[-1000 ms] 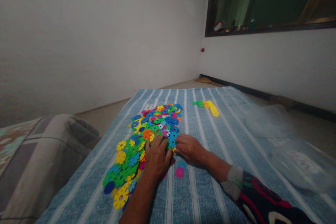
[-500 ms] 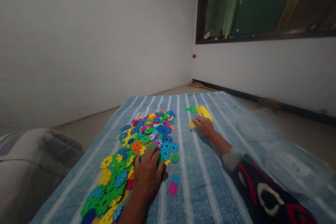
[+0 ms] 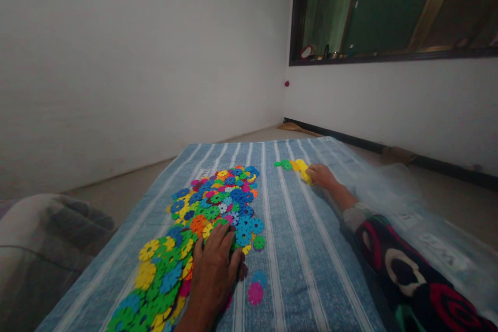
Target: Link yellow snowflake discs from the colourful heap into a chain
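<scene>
A long heap of flower-shaped plastic discs (image 3: 218, 198) in blue, green, yellow, orange and pink covers the left middle of the striped cloth. On its near right part rests my left hand (image 3: 215, 264), palm down, fingers spread over the discs and partly hiding them. Farther off to the right, a short curved line of green discs (image 3: 286, 164) and yellow discs (image 3: 301, 166) lies flat. My right hand (image 3: 322, 175) is at the near end of that line, fingertips closed on a yellow disc; the fingers partly cover it.
Blue and white striped cloth (image 3: 280, 249) spreads beneath everything. Near the left hand lie a loose pink disc (image 3: 256, 293) and a green disc (image 3: 259, 242). Clear plastic bags (image 3: 436, 244) lie along the right side, beside the right forearm. Grey fabric (image 3: 50, 238) bulges at the left.
My right hand has moved right to the end of the yellow line. The separate yellow disc that was under its fingers is gone from that spot. My left hand stays on the heap.
</scene>
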### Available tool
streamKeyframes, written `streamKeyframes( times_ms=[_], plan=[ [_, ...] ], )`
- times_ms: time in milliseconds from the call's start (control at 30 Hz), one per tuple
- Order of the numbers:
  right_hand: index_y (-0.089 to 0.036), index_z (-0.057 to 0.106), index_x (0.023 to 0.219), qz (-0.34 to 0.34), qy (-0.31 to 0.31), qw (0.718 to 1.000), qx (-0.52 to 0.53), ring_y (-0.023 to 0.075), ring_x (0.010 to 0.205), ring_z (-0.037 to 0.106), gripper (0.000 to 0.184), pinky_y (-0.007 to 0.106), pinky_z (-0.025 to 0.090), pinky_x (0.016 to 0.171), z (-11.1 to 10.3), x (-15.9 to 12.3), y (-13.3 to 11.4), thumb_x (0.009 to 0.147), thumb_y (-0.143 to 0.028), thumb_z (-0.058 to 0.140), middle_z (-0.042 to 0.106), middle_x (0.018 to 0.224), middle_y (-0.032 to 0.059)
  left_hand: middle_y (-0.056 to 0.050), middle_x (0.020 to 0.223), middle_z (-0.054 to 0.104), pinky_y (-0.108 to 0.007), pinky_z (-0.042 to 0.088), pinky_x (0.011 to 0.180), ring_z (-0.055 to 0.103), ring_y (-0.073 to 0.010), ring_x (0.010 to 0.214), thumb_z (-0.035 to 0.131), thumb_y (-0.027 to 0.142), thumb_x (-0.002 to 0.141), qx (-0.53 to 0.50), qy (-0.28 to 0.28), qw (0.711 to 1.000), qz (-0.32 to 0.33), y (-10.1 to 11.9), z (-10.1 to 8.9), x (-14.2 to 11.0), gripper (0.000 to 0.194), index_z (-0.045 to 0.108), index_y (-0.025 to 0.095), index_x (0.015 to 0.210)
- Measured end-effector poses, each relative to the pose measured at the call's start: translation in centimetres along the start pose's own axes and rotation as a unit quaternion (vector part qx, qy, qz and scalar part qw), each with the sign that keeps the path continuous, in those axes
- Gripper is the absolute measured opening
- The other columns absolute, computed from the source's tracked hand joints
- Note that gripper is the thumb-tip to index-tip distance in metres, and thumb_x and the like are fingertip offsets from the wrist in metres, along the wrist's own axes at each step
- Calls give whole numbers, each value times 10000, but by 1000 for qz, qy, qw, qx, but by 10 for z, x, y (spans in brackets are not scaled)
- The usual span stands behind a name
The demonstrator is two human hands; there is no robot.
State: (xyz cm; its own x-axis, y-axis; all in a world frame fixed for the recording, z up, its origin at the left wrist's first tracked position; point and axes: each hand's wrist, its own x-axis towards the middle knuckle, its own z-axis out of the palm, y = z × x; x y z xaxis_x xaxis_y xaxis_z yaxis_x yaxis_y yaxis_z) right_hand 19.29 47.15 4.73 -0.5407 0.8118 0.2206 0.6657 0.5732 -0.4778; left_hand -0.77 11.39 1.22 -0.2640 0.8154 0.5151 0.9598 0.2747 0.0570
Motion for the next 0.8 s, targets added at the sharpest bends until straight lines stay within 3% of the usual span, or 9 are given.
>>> streamKeyframes(
  times_ms=[167,333,500,667,800],
  plan=[
    [-130,705,671,11,-15,1000,-19,128,622,540,316,225,322,583,-10,5,25,832,-237,454,642,617,39,-111,1283,663,-526,367,1026,576,-296,1211,508,282,869,2,-6,1000,-2,2,-1,1,312,681,199,1115],
    [-127,704,634,13,-37,999,-21,116,567,540,336,215,350,580,-3,-2,29,816,-245,447,636,572,38,-118,1263,672,-525,384,1007,585,-302,1200,506,282,869,-2,-4,1000,1,1,-1,2,309,683,193,1107],
    [-125,741,735,38,-34,998,-32,116,542,553,327,216,357,571,0,-12,31,812,-234,443,644,569,25,-123,1271,667,-534,377,1015,580,-306,1211,534,259,856,-12,-2,1000,-8,4,-3,1,297,674,190,1108],
    [-117,752,921,67,-4,996,-54,176,744,642,332,245,376,630,6,-18,34,830,-218,449,725,789,91,-125,1302,647,-556,356,1046,554,-302,1249,551,240,860,-27,-41,998,-29,13,-12,0,302,656,185,1137],
    [-137,713,1078,79,18,992,-96,240,905,653,380,279,388,667,11,-24,23,887,-368,481,722,1042,149,-127,1310,639,-581,334,1063,542,-310,1263,563,229,855,-41,-59,996,-47,18,-17,1,304,652,181,1141]
  ],
)
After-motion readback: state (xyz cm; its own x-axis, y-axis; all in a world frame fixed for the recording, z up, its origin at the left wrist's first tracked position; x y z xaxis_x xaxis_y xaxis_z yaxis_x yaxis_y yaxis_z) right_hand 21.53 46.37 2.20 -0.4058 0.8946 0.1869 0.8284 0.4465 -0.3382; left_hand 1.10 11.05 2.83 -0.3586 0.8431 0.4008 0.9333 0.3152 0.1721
